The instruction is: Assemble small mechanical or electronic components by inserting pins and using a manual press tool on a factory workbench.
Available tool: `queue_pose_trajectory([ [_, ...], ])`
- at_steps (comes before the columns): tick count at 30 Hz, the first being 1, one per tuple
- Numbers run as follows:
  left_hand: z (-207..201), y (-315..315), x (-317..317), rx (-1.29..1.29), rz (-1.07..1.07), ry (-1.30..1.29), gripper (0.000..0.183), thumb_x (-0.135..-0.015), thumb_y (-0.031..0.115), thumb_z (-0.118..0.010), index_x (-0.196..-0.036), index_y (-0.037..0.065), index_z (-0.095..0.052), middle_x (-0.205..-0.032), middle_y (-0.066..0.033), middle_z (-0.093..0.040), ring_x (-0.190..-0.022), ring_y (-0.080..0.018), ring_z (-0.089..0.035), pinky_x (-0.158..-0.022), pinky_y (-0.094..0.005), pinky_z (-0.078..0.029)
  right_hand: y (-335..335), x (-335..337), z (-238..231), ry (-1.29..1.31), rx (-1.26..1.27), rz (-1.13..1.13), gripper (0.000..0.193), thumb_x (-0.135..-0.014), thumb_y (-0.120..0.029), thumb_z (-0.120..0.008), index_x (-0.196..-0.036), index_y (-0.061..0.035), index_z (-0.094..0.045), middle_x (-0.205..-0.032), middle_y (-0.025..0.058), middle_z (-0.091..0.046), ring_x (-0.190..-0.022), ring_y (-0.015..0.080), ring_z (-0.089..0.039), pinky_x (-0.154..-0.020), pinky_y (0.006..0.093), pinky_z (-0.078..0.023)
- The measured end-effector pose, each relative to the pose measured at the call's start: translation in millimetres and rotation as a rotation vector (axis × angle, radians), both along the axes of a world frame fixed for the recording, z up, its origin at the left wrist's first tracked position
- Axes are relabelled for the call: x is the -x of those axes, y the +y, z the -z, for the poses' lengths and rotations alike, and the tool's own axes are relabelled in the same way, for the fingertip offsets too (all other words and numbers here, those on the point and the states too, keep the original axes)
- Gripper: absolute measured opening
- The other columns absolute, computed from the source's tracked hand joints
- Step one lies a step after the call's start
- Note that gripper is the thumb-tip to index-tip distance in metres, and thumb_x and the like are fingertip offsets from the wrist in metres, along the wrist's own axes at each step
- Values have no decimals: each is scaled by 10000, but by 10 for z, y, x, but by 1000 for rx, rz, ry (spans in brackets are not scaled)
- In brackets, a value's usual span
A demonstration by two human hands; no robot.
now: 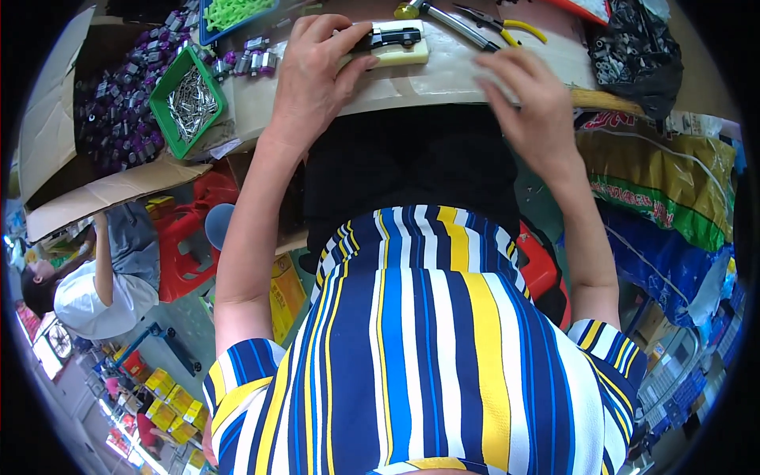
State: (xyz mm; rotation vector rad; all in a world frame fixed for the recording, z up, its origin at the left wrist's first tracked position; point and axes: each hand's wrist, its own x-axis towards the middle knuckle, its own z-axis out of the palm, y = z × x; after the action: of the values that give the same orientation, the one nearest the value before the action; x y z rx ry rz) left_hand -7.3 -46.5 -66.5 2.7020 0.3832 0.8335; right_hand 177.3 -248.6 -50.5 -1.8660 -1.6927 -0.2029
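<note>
On the bench in front of me lies a cream-coloured block [408,55] with a small black part [396,37] on top of it. My left hand [313,67] grips the left end of that black part, thumb below and fingers above. My right hand [530,99] hangs over the bench's near edge, its fingertips smeared by motion. Thumb and fingers there are apart, with nothing visible between them. Just beyond it lies a silver rod-shaped tool [459,25] with a dark end and a yellowish end. Pliers with yellow handles [522,32] lie beside the tool.
Left stand a green tray of thin metal pins [190,107], a heap of purple-and-silver parts [119,111] and a blue tray of green pieces [233,12]. A black bag of dark parts [637,59] sits at right. Another person [99,293] is at left.
</note>
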Motion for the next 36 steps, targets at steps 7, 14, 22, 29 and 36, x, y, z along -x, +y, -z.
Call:
queue_pose_trajectory([
  [7,-125,80,-113,80,59,91,349,-764,138,-781,-1085,28,-698,-1035,-125,-641,-995,-316,-581,-877,-395,-482,-180,541,322,241,263,-242,176,-806,-87,-714,-971,-36,-681,-909,116,-630,-847,286,-646,-702,387,-537],
  [14,-219,191,-78,147,62,247,367,-796,125,-775,-1143,33,-696,-1070,-104,-640,-939,-242,-621,-848,-325,-486,69,1158,572,344,153,-306,45,-791,-93,-627,-828,-67,-628,-858,81,-592,-878,247,-619,-696,386,-479],
  [22,-414,121,-129,192,40,341,271,-881,20,-662,-1146,-36,-645,-1071,-99,-628,-953,-196,-612,-861,-286,-469,-47,1123,533,404,-12,-251,20,-808,-86,-623,-814,-69,-615,-859,78,-595,-874,233,-626,-700,380,-454],
  [29,-735,-179,58,386,-22,309,311,-875,-52,-613,-1185,-62,-617,-1132,-99,-606,-1040,-169,-575,-906,-272,-450,-106,707,403,980,-403,-47,428,-853,-189,-728,-1205,-5,-567,-839,97,-596,-669,252,-622,-629,379,-499],
  [36,-640,-817,-69,382,65,410,366,-772,-24,-720,-1129,-57,-648,-1070,-120,-614,-964,-215,-580,-864,-300,-457,-86,473,375,1081,-604,-104,260,-871,-167,-709,-1054,-2,-628,-840,139,-647,-744,287,-665,-642,369,-508],
])
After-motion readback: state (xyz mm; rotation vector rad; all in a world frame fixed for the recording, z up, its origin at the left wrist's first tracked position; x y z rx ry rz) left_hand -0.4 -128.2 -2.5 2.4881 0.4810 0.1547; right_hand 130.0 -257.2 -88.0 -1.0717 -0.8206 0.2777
